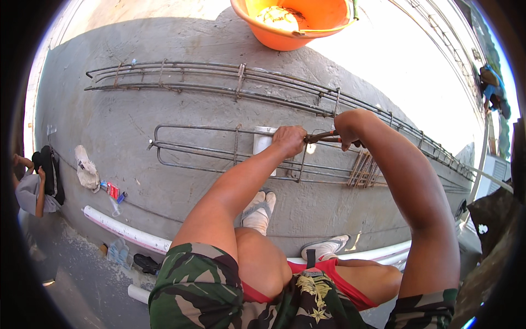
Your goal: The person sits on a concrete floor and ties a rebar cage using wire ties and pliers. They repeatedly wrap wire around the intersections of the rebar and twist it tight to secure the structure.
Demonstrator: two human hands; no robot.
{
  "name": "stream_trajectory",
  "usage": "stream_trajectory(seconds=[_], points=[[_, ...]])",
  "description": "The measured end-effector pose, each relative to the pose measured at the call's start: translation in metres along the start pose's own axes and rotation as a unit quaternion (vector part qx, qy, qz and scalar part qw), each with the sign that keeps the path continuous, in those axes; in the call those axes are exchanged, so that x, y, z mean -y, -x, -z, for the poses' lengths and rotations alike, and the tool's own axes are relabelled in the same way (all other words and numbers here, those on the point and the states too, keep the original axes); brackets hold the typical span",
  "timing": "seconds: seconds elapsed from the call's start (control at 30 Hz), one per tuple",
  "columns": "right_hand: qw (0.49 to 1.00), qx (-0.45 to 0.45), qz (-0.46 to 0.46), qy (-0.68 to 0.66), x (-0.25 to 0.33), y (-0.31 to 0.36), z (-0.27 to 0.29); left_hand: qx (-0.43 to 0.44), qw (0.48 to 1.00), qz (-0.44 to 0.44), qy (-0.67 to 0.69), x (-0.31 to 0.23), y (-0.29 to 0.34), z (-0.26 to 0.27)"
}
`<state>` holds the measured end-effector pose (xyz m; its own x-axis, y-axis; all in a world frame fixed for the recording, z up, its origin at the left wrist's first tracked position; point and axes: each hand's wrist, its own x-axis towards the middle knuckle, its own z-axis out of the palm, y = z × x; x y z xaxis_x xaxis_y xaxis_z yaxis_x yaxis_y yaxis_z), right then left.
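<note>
A steel rebar cage of long bars and thin stirrups lies across in front of me. My left hand is closed on its far-side bar, right where a stirrup crosses. My right hand, bent at the wrist, grips a pair of pincers with orange-red handles. The pincers' jaws meet that same crossing, touching or nearly touching my left fingers; any tie wire there is too small to make out. Under the cage, beside my left hand, is a white container. Several rusty stirrups are bunched on the cage to the right.
Beyond lies a second, longer rebar cage. An orange bucket stands at the far side. White pipes, a dirty cloth and small packets lie at left. Other people are at the left and far right.
</note>
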<state>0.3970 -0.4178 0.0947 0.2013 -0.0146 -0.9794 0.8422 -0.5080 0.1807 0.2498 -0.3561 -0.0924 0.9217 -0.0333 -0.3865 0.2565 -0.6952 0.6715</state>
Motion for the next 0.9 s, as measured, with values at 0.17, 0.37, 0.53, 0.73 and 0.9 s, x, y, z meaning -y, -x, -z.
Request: stream_trajectory(seconds=[0.17, 0.37, 0.53, 0.73, 0.9], points=[[0.992, 0.121, -0.020, -0.033, -0.012, -0.021, 0.012, 0.015, 1.000, -0.007, 0.006, -0.003, -0.003, 0.003], [0.988, 0.147, -0.030, -0.037, -0.012, -0.025, 0.023, -0.072, 0.988, -0.095, 0.094, -0.025, -0.002, -0.005], [0.986, 0.145, -0.020, -0.076, -0.014, -0.019, 0.025, -0.194, 0.962, -0.091, 0.170, -0.055, -0.001, -0.023], [0.989, 0.127, -0.016, -0.075, -0.021, -0.019, 0.018, -0.189, 0.959, -0.045, 0.206, -0.060, -0.022, -0.037], [0.963, -0.221, 0.000, 0.154, 0.004, 0.003, -0.011, -0.020, 0.930, -0.041, 0.366, -0.039, -0.033, -0.022]])
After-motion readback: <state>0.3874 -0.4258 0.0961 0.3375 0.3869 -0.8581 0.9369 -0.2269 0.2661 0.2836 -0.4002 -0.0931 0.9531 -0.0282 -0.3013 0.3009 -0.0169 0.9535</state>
